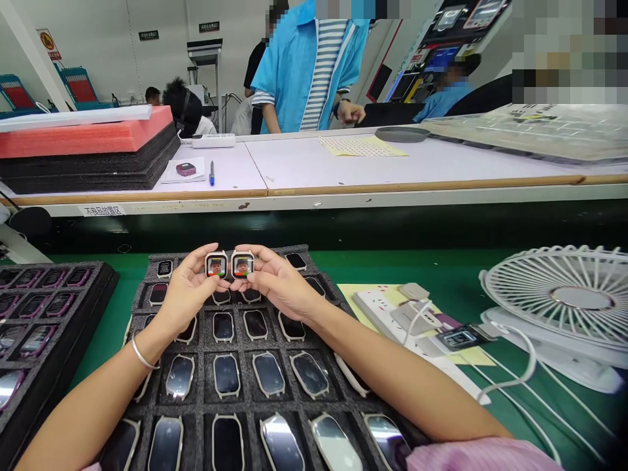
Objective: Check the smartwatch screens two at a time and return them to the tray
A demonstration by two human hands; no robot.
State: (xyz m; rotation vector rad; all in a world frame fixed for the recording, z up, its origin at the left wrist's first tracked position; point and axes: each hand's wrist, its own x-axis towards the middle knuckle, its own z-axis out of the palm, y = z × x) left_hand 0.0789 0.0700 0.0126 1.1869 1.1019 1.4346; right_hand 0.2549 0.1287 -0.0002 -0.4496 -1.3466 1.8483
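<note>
My left hand [189,288] grips a smartwatch body [216,265] with a pale frame and a lit screen, its thumb at the lower edge. Beside it, my right hand [269,278] holds a second smartwatch body [243,264] of the same look, also lit. The two watches are side by side, a narrow gap between them, above the far part of a dark foam tray [201,347]. Several pale-framed watches, such as a dark-screened one [226,375], lie in the tray's compartments. Both forearms cover parts of the tray.
At left stands another foam tray [93,314] with purple-framed watches. To the right are a power strip [377,307], a small cabled device [461,337] and a white fan [564,301]. A raised shelf [294,170] runs across the back; a person in a blue jacket [289,72] stands behind it.
</note>
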